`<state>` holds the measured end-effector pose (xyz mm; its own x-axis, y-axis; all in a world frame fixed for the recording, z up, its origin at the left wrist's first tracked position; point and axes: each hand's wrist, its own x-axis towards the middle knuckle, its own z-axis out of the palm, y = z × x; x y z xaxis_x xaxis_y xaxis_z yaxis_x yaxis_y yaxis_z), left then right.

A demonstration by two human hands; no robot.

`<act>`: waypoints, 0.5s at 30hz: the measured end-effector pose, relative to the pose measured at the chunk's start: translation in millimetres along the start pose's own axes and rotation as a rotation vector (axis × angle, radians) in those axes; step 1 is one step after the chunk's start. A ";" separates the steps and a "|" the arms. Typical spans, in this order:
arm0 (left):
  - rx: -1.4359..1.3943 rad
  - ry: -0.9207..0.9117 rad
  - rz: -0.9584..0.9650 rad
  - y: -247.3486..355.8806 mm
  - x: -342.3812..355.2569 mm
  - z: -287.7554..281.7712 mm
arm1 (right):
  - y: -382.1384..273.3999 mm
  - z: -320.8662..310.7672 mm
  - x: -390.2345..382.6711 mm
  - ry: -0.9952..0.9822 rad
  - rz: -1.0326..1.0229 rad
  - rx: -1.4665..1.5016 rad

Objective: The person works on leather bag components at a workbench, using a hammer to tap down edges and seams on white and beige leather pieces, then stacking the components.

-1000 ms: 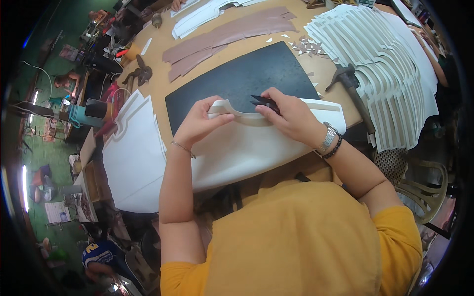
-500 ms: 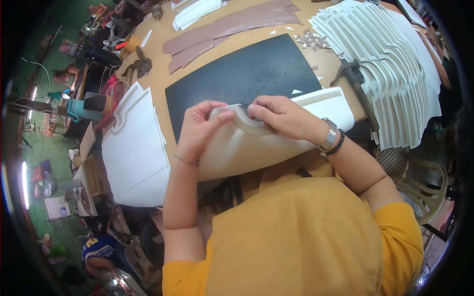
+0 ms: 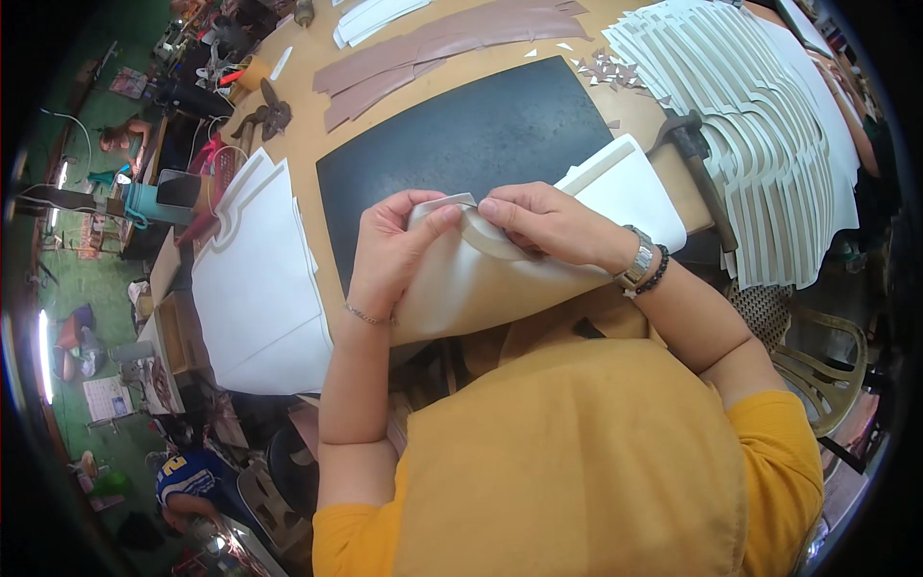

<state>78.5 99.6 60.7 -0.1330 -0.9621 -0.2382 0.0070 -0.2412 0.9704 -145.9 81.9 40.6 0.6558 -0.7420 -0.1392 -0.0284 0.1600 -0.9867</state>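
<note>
My left hand (image 3: 394,245) pinches the notched edge of a large white sheet (image 3: 639,197) with a grey-beige border strip, near the corner of that curve. My right hand (image 3: 553,226) is closed at the same curved edge just to the right, thumb on top and fingers curled under; the black tool seen earlier in it is hidden. The sheet is bent, its lower part hanging toward my apron. Behind it lies a dark mat (image 3: 452,125).
Stacked white pieces (image 3: 255,288) lie left, many overlapping cut pieces (image 3: 731,125) right, beside a hammer (image 3: 702,173). Brown strips (image 3: 442,43), small scraps (image 3: 606,72) and dark tools (image 3: 269,115) are on the table (image 3: 317,38). Co-workers sit at lower left (image 3: 187,490) and far right (image 3: 851,135).
My right hand has closed in on the curved edge, covering the black tool. The sheet is bent more, its right end raised and shifted toward the mat.
</note>
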 end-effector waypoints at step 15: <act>0.026 -0.061 -0.004 -1.7 0.2 4.4 | -2.9 2.1 -0.6 0.047 0.008 -0.056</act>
<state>74.2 100.4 59.2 -0.1935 -0.9513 -0.2398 -0.0197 -0.2406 0.9704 -144.7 83.2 43.7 0.6192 -0.7708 -0.1498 -0.0770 0.1303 -0.9885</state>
